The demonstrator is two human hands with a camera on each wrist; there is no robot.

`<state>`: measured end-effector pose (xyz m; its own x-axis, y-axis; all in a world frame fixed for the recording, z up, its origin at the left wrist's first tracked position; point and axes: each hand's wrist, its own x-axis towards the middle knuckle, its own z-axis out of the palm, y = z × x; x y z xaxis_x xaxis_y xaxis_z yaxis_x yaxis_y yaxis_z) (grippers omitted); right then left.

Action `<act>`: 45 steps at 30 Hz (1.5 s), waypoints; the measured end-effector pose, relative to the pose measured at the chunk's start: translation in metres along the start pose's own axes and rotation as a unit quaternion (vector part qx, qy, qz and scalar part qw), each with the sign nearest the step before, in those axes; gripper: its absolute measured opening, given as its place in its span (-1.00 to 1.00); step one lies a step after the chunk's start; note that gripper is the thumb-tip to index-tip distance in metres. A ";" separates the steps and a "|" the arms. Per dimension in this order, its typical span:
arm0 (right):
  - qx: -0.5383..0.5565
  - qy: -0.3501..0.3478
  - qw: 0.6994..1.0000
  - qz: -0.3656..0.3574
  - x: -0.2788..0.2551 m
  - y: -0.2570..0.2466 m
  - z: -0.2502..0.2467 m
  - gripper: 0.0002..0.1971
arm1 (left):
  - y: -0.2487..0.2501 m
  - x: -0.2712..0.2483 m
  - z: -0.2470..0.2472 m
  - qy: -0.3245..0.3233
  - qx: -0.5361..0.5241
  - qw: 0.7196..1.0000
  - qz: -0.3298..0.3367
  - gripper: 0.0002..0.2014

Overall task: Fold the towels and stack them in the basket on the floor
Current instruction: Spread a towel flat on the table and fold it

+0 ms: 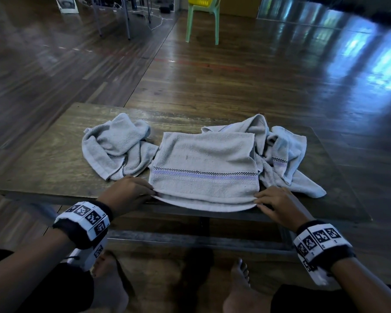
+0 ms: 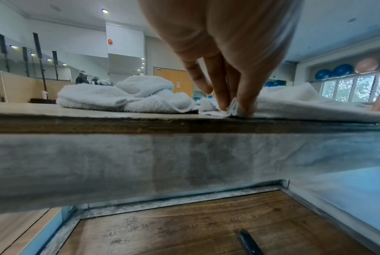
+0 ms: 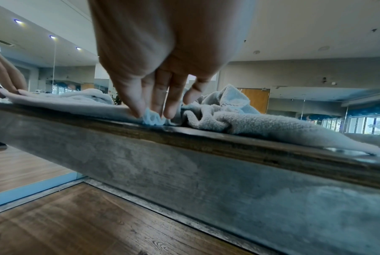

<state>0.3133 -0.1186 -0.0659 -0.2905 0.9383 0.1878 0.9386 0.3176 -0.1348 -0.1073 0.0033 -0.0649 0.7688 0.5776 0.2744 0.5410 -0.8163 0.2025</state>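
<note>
The left hand [image 1: 131, 190] pinches the near left corner of the towel [image 1: 203, 163]; the left wrist view shows thumb and fingers [image 2: 222, 96] closed on the doubled layers [image 2: 233, 108] right at the counter's near edge. The right hand [image 1: 278, 203] does the same at the near right corner, its fingers [image 3: 158, 103] nipping a small bunch of cloth [image 3: 152, 118]. Both grips are nearly closed, with only the thickness of the cloth between the fingers.

The towel lies folded once along the near edge of the counter [image 1: 43, 159], its lower layer bulging slightly past the rim. It looks like soft, light terry: it should sag and drape when lifted, with nothing stiff to keep its shape, so the corners are likely the right hold, and both layers need catching together or the fold will slip apart.

Both wrists sit below the near edge, palms down, forearms reaching forward from either side.

One crumpled towel [image 1: 116, 146] lies toward the far left, another [image 1: 284, 154] toward the far right, touching the folded one. No basket is in sight.
</note>
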 end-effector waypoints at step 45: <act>0.264 0.371 0.889 0.058 0.033 -0.058 -0.182 -0.84 | 0.054 0.039 -0.186 0.374 -0.097 0.921 -0.043 -0.90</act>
<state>0.2833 -0.1307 0.1255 0.1878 0.6827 0.7062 0.6796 0.4288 -0.5952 -0.1115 -0.0166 0.1316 0.2362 0.5424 0.8062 0.4628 -0.7924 0.3975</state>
